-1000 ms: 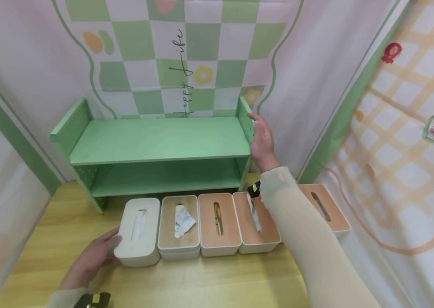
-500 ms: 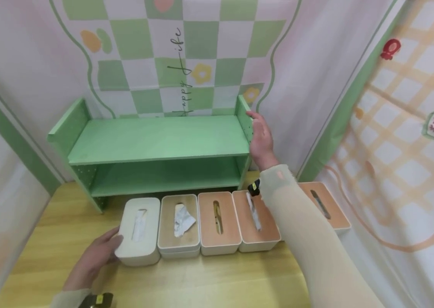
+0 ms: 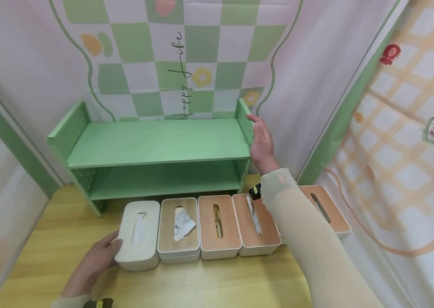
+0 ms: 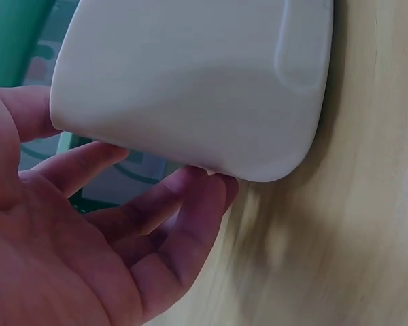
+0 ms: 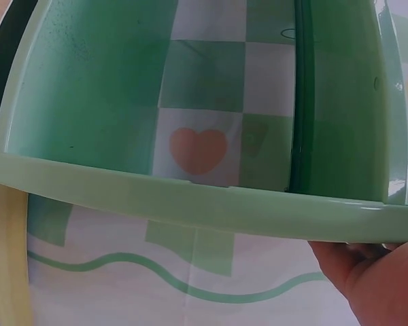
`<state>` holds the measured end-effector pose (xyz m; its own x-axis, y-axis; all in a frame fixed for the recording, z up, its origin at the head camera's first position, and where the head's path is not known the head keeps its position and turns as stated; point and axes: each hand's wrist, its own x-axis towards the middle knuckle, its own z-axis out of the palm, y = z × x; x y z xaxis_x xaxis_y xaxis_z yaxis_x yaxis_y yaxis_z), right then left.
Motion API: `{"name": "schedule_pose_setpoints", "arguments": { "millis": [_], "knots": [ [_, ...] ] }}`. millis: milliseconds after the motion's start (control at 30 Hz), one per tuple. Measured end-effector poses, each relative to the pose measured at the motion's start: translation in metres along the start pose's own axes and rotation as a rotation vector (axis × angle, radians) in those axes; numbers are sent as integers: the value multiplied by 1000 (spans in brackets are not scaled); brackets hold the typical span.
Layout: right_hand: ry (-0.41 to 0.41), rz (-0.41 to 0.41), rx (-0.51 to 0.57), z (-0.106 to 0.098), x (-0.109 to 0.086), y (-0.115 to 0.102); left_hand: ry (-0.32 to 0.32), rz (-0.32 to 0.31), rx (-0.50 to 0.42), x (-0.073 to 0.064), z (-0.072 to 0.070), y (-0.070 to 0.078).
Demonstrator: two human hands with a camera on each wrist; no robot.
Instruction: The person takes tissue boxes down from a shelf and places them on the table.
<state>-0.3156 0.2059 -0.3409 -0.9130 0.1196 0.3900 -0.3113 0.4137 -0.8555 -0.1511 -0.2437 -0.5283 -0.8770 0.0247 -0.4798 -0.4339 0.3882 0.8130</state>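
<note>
My left hand point(image 3: 95, 262) touches the left side of a white tissue box point(image 3: 148, 239) at the left end of a row on the table. In the left wrist view, its bent fingertips point(image 4: 207, 193) lie along the side of the white box point(image 4: 183, 81), not around it. My right hand point(image 3: 261, 147) lies against the outside of the right side panel of a green two-tier shelf point(image 3: 159, 143), fingers extended up towards its top edge. In the right wrist view, part of that hand point(image 5: 391, 282) shows beside the green panel point(image 5: 190, 207); its fingertips are mostly hidden.
Beside the white box stand a tissue box with a light wood lid point(image 3: 166, 226) and two orange-lidded ones point(image 3: 207, 226) point(image 3: 268, 226). Another orange-lidded box point(image 3: 336, 214) stands right of my right sleeve. Patterned curtains point(image 3: 201, 42) hang behind the wooden table point(image 3: 201, 284).
Both hands stay in place on the tissue box and the shelf. Only the head view shifts slightly.
</note>
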Motion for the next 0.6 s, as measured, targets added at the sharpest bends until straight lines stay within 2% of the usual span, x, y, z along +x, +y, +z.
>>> {"name": "schedule_pose_setpoints", "arguments": {
  "millis": [67,233,400,500,600],
  "knots": [
    [-9,2,-4,-1,1,0,17,8,59,-2,0,1],
    [-62,28,-29,-11,3,-3,85,28,306,-5,5,9],
    [-116,93,-10,-35,-6,-7,134,29,447,-6,11,21],
    [-132,93,-85,-50,-18,-9,173,80,537,-9,13,28],
    [-157,62,-226,-61,-35,-10,215,145,605,-16,14,36]
  ]
}}
